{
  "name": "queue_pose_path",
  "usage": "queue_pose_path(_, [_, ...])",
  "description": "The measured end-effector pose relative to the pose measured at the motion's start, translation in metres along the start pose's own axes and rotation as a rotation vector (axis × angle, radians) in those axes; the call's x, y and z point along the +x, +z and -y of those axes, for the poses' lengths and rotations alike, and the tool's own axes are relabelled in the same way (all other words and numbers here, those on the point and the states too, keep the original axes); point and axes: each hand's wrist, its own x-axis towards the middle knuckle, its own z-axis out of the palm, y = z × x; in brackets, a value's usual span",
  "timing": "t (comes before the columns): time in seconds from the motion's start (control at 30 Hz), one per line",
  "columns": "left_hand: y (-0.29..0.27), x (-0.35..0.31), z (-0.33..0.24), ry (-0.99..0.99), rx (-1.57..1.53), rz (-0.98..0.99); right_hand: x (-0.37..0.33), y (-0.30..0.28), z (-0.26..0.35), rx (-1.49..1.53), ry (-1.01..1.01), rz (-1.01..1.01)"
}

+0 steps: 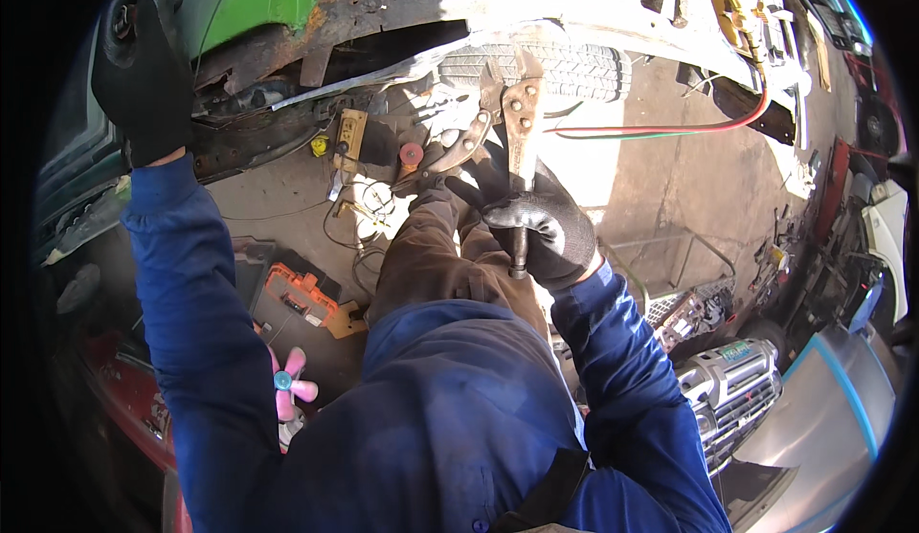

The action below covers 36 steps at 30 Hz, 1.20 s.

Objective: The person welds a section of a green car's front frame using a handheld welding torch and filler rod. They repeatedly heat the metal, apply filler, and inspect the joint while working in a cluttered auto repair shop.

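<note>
Fingers of my right hand (553, 230) gripped the riveted pliers (521, 126); I judged a firm, square hold best. Whether my left hand (145, 69) held anything, I couldn't tell.

Floor (670, 174) grey-brown, stained; bright light (574, 160) across upper middle — lower floor in shade; orange box (300, 291) left, pink fan (284, 381) below it; chrome grille (735, 394) lower right, silver panel (823, 418) with blue edging beside — car parts (885, 232) along right rim.
</note>
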Motion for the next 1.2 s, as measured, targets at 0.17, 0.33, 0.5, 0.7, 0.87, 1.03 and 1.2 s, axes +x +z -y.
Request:
queue_pose_path(0.17, [-0.001,0.005,-0.005,0.011,-0.12,-0.006,-0.007,-0.016,0.007,-0.875,-0.42,0.205])
queue_pose_path(0.33, [0.004,0.001,-0.021,-0.02,-0.551,-0.012,-0.025,-0.004,0.009,-0.676,-0.177,-0.074])
queue_pose_path(0.5, [0.008,0.008,-0.016,-0.172,-0.585,-0.059,0.001,0.013,0.02,-0.902,-0.316,-0.111])
queue_pose_path(0.7, [0.012,0.008,-0.007,-0.107,-0.529,-0.079,0.016,0.021,0.031,-0.954,-0.343,-0.189])
queue_pose_path(0.87, [0.012,0.007,-0.005,-0.156,-0.546,-0.061,0.043,0.013,0.027,-1.061,-0.546,-0.282])
queue_pose_path(1.03, [0.011,0.004,0.02,-0.137,-0.359,-0.04,0.05,0.0,0.023,-1.081,-0.599,-0.323])
queue_pose_path(1.2, [0.002,0.004,0.051,0.11,0.314,0.038,0.048,0.0,0.027,-1.146,-0.59,-0.326])
